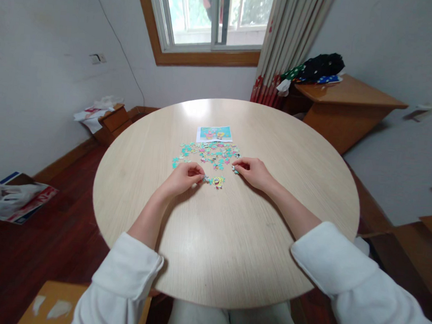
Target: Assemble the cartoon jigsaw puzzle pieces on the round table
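Observation:
My left hand [185, 178] is closed in a pinch on a small puzzle piece [206, 179], at the left edge of a joined patch of jigsaw puzzle [218, 182] showing a yellow cartoon face. Whether that piece is linked to the patch, I cannot tell. To the right and slightly farther off, my right hand [254, 172] pinches another puzzle piece [235, 170], partly covered by the fingertips. Beyond both hands spread several loose puzzle pieces [220, 151], mostly turquoise with some pink and yellow. A printed reference picture [215, 134] lies flat behind them.
Everything rests on a round, pale wood table [210, 245]. A wooden desk [350, 92] with dark cloth [322, 68] stands at the back right. On the floor at left lies a plastic bag [11, 198]. A cardboard box [56, 304] sits at the lower left.

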`<state>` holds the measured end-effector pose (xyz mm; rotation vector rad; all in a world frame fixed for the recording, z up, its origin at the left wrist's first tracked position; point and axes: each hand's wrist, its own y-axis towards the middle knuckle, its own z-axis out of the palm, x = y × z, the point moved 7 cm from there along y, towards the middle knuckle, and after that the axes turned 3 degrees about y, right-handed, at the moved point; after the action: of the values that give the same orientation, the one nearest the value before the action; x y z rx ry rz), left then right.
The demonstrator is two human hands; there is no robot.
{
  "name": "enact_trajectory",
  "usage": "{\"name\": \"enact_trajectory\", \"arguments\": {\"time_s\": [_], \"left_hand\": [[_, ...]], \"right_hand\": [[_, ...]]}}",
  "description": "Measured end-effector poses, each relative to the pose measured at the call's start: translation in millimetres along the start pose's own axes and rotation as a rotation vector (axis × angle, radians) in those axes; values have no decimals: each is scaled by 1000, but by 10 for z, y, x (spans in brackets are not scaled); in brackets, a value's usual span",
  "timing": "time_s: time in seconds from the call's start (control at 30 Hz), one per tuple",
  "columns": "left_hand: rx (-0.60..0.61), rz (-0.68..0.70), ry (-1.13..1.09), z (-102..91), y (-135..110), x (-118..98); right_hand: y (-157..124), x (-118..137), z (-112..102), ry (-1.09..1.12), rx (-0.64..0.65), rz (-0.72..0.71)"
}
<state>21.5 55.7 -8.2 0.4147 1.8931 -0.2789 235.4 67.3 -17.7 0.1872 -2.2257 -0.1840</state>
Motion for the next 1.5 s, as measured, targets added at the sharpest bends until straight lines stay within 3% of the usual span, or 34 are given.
{"name": "enact_trajectory", "arguments": {"time_s": [0.9,1.5], "left_hand": [[-97,1,40,-77,6,-4],[-167,-7,-29,-127,19,34]], "right_hand": [[-14,151,41,-196,-76,-160],[-15,173,25,-192,-113,-199]]}}
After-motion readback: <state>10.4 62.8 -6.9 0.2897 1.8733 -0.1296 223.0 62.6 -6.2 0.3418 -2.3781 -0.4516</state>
